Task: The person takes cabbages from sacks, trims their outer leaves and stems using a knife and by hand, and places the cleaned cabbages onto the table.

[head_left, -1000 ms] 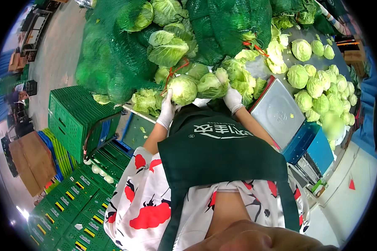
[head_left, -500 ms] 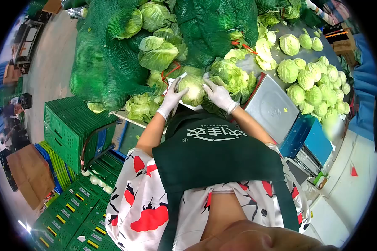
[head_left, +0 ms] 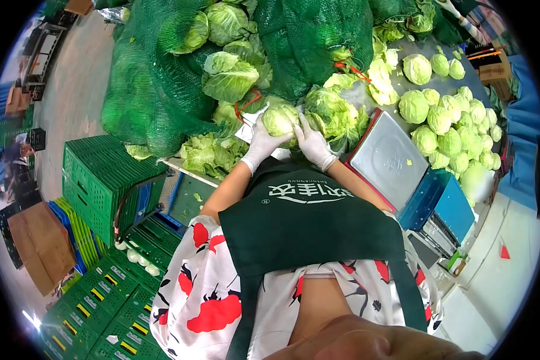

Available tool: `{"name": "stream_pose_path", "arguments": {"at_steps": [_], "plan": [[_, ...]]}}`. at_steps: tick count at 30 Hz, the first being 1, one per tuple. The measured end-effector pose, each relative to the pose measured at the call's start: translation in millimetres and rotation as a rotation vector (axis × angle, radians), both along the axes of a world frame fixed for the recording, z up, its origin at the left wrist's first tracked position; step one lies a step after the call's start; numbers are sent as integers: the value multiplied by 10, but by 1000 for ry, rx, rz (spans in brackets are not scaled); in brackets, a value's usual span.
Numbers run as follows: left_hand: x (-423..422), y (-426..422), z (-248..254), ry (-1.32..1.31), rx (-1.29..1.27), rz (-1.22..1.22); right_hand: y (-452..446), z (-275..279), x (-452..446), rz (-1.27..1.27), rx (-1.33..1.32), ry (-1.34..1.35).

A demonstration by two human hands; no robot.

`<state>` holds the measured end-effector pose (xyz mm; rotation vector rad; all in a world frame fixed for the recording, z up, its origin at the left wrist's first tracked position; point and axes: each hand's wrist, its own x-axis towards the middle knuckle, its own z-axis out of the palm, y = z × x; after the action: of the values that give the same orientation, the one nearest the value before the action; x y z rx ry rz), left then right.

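Note:
A pale green cabbage head (head_left: 279, 119) is between my two white-gloved hands, close in front of my apron. My left hand (head_left: 264, 141) is wrapped round its left and lower side. My right hand (head_left: 312, 144) presses its right side with the fingers together. Behind the cabbage lies a white sheet (head_left: 246, 128), partly covered. Loose outer leaves (head_left: 336, 114) lie to the right of my right hand, and more leaves (head_left: 205, 155) are left of my left hand.
Green mesh sacks (head_left: 156, 84) of cabbages stand behind. A metal scale (head_left: 390, 157) sits at the right, with trimmed cabbages (head_left: 450, 143) piled beyond it. Green crates (head_left: 96, 186) are stacked at the left. A co-worker's arm (head_left: 459, 15) shows at the top right.
Both hands have come together around one cabbage head and lifted it slightly away from me. The leafy cabbage earlier by my right hand is no longer held. The view has shifted.

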<state>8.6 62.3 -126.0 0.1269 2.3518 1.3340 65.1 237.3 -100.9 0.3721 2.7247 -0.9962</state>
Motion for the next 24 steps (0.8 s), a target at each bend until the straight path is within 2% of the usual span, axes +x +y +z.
{"name": "stream_pose_path", "arguments": {"at_steps": [4, 5, 8, 9, 12, 13, 14, 16, 17, 18, 20, 21, 22, 24], "plan": [[-29, 33, -58, -45, 23, 33, -43, -29, -48, 52, 175, 70], [-53, 48, -72, -71, 46, 55, -46, -237, -40, 30, 193, 242], [-12, 79, -63, -37, -5, 9, 124, -231, -190, -62, 180, 239], [36, 73, -27, 36, -114, -24, 173, -281, -294, -140, 111, 104], [-50, -166, -213, -161, 349, 31, 227, -382, -280, -146, -116, 204], [-38, -271, -112, -150, 235, 77, 200, -217, -222, -92, -115, 189], [2, -354, -15, -320, 470, 210, 132, -146, -140, -52, -94, 193], [-7, -551, 61, -544, 473, 358, -43, -88, 34, 32, -57, 197], [33, -561, 23, -461, 449, 327, -132, -137, 95, 83, -59, 284], [70, -440, 373, -502, 354, 288, -164, -125, 86, 96, -37, 309], [99, -375, -213, -139, 215, 189, -197, -42, 72, 115, 12, 361], [117, -310, -285, -150, 195, 318, -118, -38, 21, 70, 7, 260], [75, -293, -279, -124, 190, 272, 5, -252, -42, -3, 72, 308], [18, -264, -229, -73, 184, 192, 360, -494, -158, -159, 61, 89]]}}
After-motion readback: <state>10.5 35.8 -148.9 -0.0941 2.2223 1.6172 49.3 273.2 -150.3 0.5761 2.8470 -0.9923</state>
